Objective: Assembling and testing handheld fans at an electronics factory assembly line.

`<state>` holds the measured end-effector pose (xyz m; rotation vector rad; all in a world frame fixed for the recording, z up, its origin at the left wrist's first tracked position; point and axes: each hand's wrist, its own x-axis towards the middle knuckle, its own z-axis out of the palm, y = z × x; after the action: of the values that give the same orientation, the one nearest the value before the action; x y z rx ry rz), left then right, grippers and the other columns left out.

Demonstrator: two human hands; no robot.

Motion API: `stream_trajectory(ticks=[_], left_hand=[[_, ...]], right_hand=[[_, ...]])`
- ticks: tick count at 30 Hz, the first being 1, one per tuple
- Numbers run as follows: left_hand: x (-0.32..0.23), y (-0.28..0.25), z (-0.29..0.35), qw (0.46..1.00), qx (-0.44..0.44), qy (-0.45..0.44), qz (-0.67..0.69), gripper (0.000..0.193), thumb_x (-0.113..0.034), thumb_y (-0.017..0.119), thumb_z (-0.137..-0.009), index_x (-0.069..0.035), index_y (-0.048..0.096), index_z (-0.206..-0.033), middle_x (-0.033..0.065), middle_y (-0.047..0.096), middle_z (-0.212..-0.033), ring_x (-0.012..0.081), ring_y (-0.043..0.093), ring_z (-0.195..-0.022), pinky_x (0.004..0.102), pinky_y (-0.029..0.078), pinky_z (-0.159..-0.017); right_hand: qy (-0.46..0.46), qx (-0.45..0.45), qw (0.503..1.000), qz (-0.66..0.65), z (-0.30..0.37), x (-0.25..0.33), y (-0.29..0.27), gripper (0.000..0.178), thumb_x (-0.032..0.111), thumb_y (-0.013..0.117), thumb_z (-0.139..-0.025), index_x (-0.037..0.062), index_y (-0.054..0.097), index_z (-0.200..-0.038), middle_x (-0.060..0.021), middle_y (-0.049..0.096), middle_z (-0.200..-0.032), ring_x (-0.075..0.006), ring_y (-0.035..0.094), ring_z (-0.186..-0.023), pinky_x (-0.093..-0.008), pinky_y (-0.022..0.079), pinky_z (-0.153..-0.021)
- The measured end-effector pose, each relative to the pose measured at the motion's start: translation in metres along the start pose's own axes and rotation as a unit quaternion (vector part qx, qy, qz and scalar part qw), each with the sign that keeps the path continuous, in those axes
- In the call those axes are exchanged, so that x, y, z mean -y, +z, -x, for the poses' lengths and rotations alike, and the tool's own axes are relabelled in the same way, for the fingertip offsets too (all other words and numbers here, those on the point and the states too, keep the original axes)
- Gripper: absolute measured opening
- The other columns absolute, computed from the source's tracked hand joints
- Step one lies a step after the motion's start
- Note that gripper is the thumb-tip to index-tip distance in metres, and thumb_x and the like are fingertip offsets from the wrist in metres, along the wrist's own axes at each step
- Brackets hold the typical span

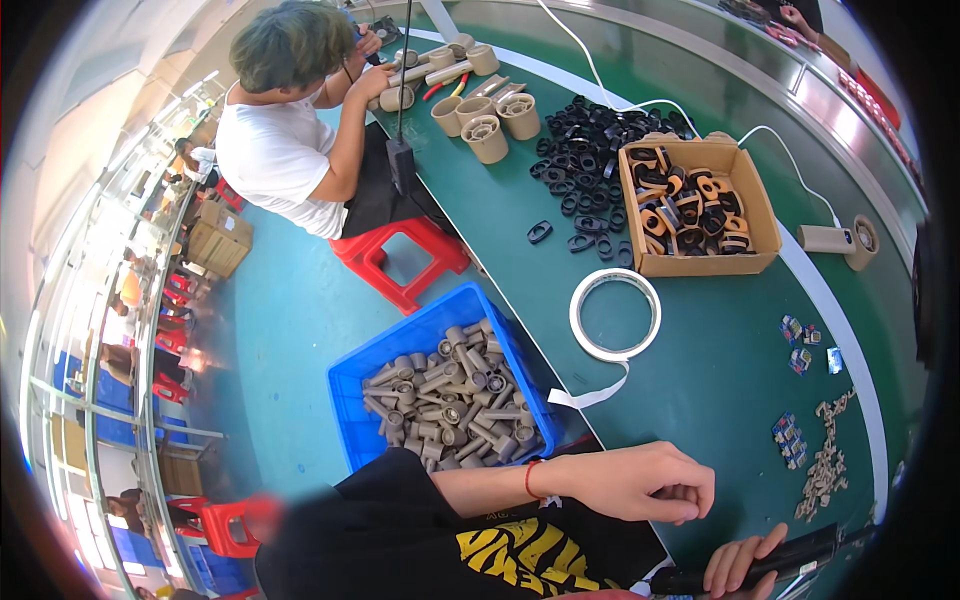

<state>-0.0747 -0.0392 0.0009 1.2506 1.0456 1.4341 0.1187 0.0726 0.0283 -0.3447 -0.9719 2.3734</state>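
Observation:
My left hand (650, 482), with a red string at the wrist, hovers over the near edge of the green table. Its fingers are curled in, and whatever they may hold is hidden. At the lower right, my right hand (743, 565) is wrapped round a black cylindrical tool (805, 548) with a thin dark end at its right. Beyond my hands, a roll of white tape (652, 311) lies flat, its loose strip hanging toward the table edge. To the right are a pile of small beige parts (824, 470) and small colourful packets (789, 440).
A blue crate (342, 400) full of grey-beige handle-shaped housings stands left of the table. Farther off are a cardboard box (700, 264) of black-and-orange parts, a heap of black rings (582, 160) and beige cups (486, 140). A co-worker (275, 150) sits by a red stool (400, 262).

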Motion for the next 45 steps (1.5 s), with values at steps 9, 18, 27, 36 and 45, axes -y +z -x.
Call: stream_trajectory(ticks=[9,18,27,36,45], left_hand=[[-0.0014,-0.0009,-0.0008,1.0,-0.002,-0.005,-0.001,0.003,-0.004,0.054,-0.088,-0.001,0.055,-0.088,0.004,0.057,-0.073,0.0125,0.054,-0.061,0.0255,0.042,-0.054],[-0.0002,-0.0011,-0.0005,1.0,-0.003,0.0,0.004,0.003,-0.004,0.054,-0.088,-0.001,0.054,-0.088,0.0043,0.056,-0.073,0.0127,0.054,-0.061,0.0255,0.042,-0.054],[0.0002,0.0015,-0.0009,1.0,-0.011,0.004,0.006,0.005,-0.005,0.053,-0.087,0.0,0.054,-0.086,0.0048,0.056,-0.071,0.0131,0.053,-0.06,0.0255,0.042,-0.054],[0.0012,0.0014,-0.0004,1.0,-0.014,0.003,0.001,0.006,-0.005,0.053,-0.087,0.0,0.054,-0.086,0.005,0.056,-0.07,0.0134,0.053,-0.059,0.0258,0.042,-0.054],[0.0014,0.0004,0.0002,1.0,-0.009,0.01,-0.011,0.006,-0.006,0.054,-0.088,0.0,0.054,-0.087,0.0047,0.055,-0.071,0.0139,0.052,-0.059,0.0263,0.041,-0.055]], right_hand=[[-0.002,-0.001,1.0,-0.019,0.0001,-0.0011,-0.0006,0.035,0.035,0.068,-0.081,0.0078,0.049,-0.093,0.0013,0.043,-0.055,-0.0089,0.039,-0.042,-0.0209,0.032,-0.039],[0.007,0.016,1.0,-0.017,-0.0004,-0.0005,-0.0034,0.037,0.036,0.068,-0.081,0.0079,0.048,-0.094,0.0012,0.043,-0.055,-0.0091,0.039,-0.042,-0.0213,0.032,-0.04],[0.001,0.015,1.0,-0.013,-0.0006,0.0005,0.0005,0.036,0.036,0.067,-0.082,0.0074,0.048,-0.095,0.0019,0.043,-0.056,-0.0091,0.038,-0.043,-0.0214,0.032,-0.04],[0.004,0.017,1.0,-0.015,0.0004,0.001,0.0002,0.037,0.035,0.067,-0.082,0.0074,0.047,-0.095,0.0016,0.042,-0.056,-0.009,0.038,-0.043,-0.0213,0.032,-0.041],[0.003,0.009,1.0,-0.012,0.0005,-0.0001,0.002,0.037,0.036,0.067,-0.082,0.0074,0.047,-0.095,0.0016,0.041,-0.056,-0.009,0.037,-0.043,-0.0211,0.031,-0.041]])
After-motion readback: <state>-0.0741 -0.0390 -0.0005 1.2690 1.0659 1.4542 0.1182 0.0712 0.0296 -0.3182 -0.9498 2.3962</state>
